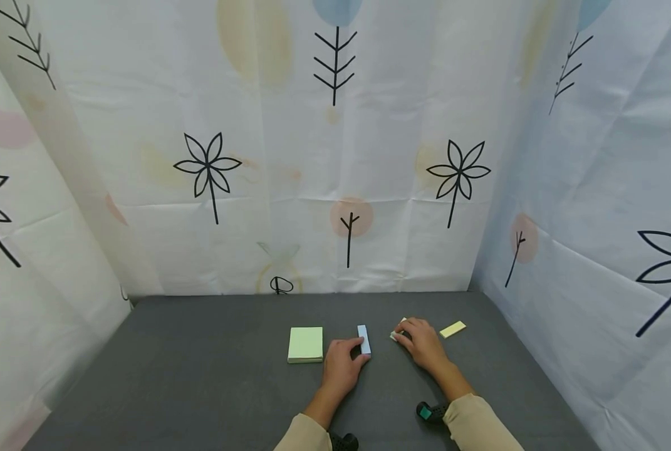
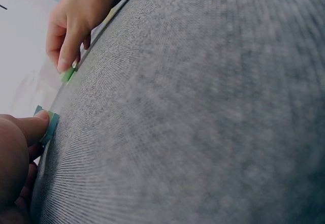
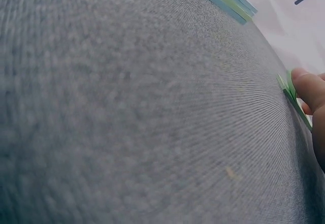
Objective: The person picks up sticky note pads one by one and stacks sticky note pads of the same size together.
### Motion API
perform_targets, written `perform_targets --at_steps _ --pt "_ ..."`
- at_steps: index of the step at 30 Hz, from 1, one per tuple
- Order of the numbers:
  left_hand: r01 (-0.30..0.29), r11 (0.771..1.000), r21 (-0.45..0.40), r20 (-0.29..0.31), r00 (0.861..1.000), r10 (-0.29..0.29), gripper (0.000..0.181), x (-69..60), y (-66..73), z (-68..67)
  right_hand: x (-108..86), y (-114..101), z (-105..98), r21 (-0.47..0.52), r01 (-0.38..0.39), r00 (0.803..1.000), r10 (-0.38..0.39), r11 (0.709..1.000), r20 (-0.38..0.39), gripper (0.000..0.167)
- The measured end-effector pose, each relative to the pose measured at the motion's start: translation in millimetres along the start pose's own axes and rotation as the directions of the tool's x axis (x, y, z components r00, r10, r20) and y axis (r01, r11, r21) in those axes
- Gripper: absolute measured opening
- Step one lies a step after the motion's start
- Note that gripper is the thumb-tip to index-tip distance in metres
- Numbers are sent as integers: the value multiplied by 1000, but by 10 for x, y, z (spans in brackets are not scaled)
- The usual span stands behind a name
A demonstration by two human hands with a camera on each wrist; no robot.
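Note:
My left hand (image 1: 342, 366) pinches a narrow blue sticky-note pad (image 1: 363, 332) lying on the grey cloth. In the right wrist view that blue pad (image 3: 223, 6) shows a green layer, and its upper leaves are lifted apart. Farther right, my right hand (image 1: 425, 346) holds a small green sticky-note pad (image 1: 393, 337) between thumb and fingers, covering most of it. Its top leaf stands away from the rest in the right wrist view, where the green pad (image 3: 290, 93) touches the cloth.
A square light-green sticky-note pad (image 1: 306, 344) lies left of my left hand. Beyond my right hand is a narrow yellow pad (image 1: 452, 329). White patterned curtains (image 1: 279, 238) border the grey table (image 1: 200, 376) at the back and sides.

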State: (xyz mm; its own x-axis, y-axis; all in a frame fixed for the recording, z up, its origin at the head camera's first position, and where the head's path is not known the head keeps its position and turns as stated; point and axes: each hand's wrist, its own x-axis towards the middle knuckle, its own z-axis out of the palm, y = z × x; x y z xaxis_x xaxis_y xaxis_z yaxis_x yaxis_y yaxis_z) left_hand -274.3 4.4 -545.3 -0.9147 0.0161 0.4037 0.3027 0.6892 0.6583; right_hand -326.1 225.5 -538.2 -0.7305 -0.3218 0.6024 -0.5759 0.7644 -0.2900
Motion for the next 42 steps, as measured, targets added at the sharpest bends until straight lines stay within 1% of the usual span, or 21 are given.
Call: perform_targets --at_steps 4,8,11,16,18,20,22,26,29,33,35,38,40,42 --pt "4 1000 -2 -5 1000 -4 35 7 -2 7 -2 14 4 2 46 999 -46 999 -20 8" --pt "1 1000 -3 -11 1000 -1 34 8 1 10 -10 11 -1 16 51 998 -51 999 -25 8" --pt "-1 1000 -1 -9 1000 1 34 7 1 10 -19 -9 -10 35 6 1000 -5 999 -22 11" --pt "-1 1000 -4 1 1000 1 35 2 -10 24 -21 -21 2 58 -90 994 93 994 -65 33" --pt "-3 1000 -7 -1 1000 3 35 -2 -14 28 -12 -11 11 52 -122 989 126 991 -80 39" --pt "-5 1000 -11 -2 1000 5 35 -5 -14 26 2 -5 13 37 -173 981 175 984 -78 41" --pt "-6 1000 -15 -4 1000 6 35 -7 -12 20 14 -2 7 13 -235 970 235 972 -58 43" --pt "-4 1000 -17 -4 1000 4 35 -7 -13 10 36 -14 -14 -39 -351 936 352 936 13 48" --pt "-7 1000 -19 -10 1000 6 35 -6 -8 9 50 -32 -24 -89 -398 912 405 913 74 53" --pt "-6 1000 -21 -16 1000 6 35 -7 1 10 61 -51 -24 -118 -429 889 441 896 120 55" --pt "-9 1000 -18 -20 1000 9 35 -8 1 15 61 -55 -20 -109 -449 880 460 887 122 54" --pt "-14 1000 -9 -21 1000 14 35 -9 -1 18 63 -70 -13 -88 -469 873 477 879 105 55" --pt "-19 1000 -2 -24 1000 19 35 -8 -2 19 68 -87 -5 -56 -484 869 488 873 86 56" --pt "-17 1000 2 -21 1000 17 35 -5 -3 19 75 -106 5 -5 -492 869 491 871 56 57"
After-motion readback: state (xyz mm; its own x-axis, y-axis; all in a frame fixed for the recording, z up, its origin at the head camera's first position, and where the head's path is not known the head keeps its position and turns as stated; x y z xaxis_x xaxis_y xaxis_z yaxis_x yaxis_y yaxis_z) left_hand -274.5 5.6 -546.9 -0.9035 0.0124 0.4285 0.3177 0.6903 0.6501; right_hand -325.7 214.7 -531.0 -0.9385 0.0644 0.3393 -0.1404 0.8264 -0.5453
